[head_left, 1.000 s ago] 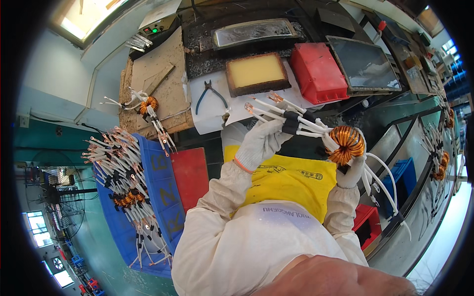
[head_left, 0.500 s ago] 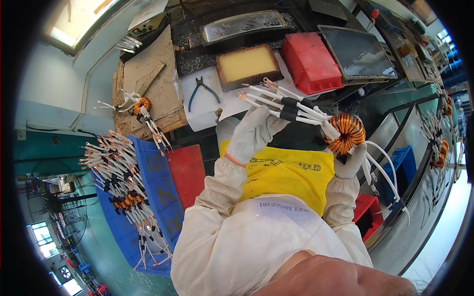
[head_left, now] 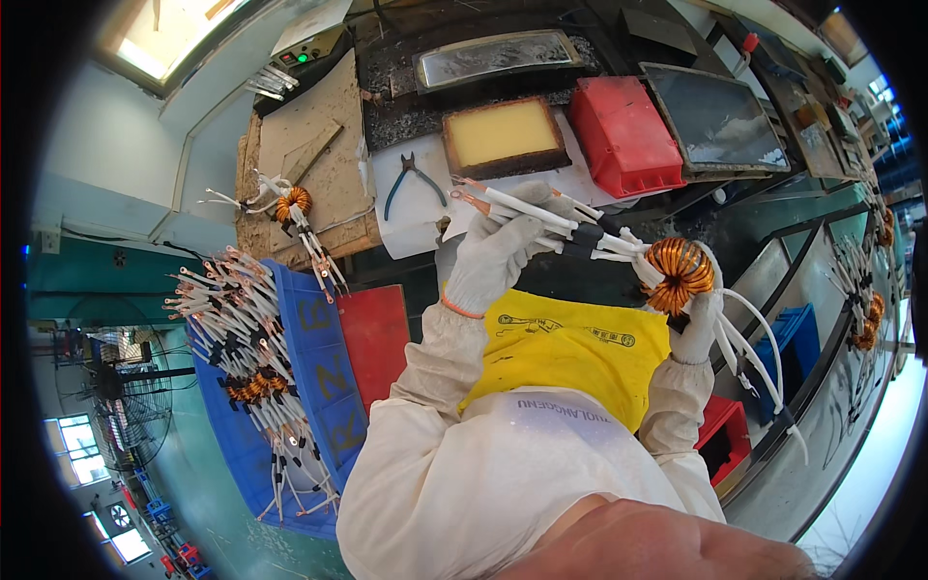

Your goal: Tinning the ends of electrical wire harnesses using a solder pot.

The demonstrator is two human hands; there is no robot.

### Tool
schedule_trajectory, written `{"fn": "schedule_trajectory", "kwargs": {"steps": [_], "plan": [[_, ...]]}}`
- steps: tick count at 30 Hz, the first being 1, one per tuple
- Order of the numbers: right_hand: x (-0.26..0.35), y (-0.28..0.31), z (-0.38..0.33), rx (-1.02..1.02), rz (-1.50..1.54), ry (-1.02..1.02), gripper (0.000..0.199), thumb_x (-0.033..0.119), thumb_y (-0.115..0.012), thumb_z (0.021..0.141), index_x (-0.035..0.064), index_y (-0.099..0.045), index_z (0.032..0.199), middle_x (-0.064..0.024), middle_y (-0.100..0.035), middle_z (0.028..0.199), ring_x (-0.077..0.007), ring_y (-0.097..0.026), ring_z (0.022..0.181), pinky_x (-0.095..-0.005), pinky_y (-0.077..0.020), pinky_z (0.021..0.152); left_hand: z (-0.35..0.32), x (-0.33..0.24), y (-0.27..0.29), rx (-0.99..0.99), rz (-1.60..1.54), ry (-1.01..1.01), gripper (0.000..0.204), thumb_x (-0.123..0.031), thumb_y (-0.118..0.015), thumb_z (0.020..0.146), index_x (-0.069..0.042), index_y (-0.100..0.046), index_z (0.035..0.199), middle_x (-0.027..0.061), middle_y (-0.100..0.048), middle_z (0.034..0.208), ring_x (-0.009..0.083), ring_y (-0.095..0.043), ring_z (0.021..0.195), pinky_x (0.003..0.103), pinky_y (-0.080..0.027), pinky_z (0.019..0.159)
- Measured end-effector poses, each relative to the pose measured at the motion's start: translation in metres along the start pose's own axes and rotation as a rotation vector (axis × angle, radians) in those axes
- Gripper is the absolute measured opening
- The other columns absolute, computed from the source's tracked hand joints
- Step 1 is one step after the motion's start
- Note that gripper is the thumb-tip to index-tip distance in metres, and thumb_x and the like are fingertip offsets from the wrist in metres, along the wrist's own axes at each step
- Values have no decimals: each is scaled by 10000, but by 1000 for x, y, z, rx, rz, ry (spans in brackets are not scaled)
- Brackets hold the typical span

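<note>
A toroidal coil wound with copper-coloured wire is held up in front of me, lying on its side. Thick white leads with black bands and bare copper lugs run from it to the left. My left hand, in a white glove, closes around those leads near their lug ends. The gloved right hand grips the coil from its lower right side; part of its fingers is hidden behind the ring. Other white leads hang down past the right hand.
Cutting pliers lie on white paper beside a framed pale-yellow block and red bin. Another coil rests on the left board. A blue crate of coils stands left; more coils lie right.
My left hand has its fingers further over the leads, close to the lugs, and the lead ends have shifted together. The right hand still holds the coil. The whole view has shifted slightly.
</note>
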State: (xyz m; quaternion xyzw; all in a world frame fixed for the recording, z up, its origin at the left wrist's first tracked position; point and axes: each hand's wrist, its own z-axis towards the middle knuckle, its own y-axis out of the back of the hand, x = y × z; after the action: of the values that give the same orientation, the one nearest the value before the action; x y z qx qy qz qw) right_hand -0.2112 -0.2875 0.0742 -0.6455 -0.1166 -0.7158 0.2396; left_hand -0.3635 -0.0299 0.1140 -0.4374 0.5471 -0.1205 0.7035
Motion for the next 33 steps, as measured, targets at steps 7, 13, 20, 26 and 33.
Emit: {"fn": "schedule_trajectory", "kwargs": {"steps": [7,13,20,26,33], "plan": [[-4,2,-4,-96,279,-53,796,602,-563,909,25,-385,1428,-97,-515,1344,-215,-538,1231,-356,-445,1045,-4,3,-1,22,-225,47,387,-115,-516,985,15,-463,1346,169,-622,1196,253,-655,1067,370,-582,899],[2,11,-5,-100,104,-6,813,630,-528,914,27,-372,1437,-102,-503,1352,-217,-518,1251,-354,-435,1051,-4,5,34,-70,-233,-45,216,-66,-540,973,-27,-547,1186,120,-658,1083,215,-696,915,319,-618,778],[5,-1,-1,-147,173,69,756,661,-472,923,29,-472,1338,-95,-573,1247,-212,-582,1174,-352,-512,979,-11,7,37,-81,-311,68,167,-38,-565,952,-53,-579,1118,108,-672,1041,183,-698,864,296,-622,726],[4,-3,-3,-191,316,-22,764,654,-596,858,55,-491,1323,-100,-579,1248,-236,-584,1169,-380,-508,990,-8,8,33,-179,-143,-69,159,-22,-554,947,-57,-577,1100,99,-668,1034,201,-692,900,336,-605,798],[4,-3,-5,-259,269,-59,752,655,-619,841,61,-518,1292,-92,-590,1224,-224,-591,1151,-368,-507,987,-5,-7,24,-135,-205,25,160,-72,-576,951,-71,-588,1110,94,-645,1078,203,-663,980,356,-580,845]]}}
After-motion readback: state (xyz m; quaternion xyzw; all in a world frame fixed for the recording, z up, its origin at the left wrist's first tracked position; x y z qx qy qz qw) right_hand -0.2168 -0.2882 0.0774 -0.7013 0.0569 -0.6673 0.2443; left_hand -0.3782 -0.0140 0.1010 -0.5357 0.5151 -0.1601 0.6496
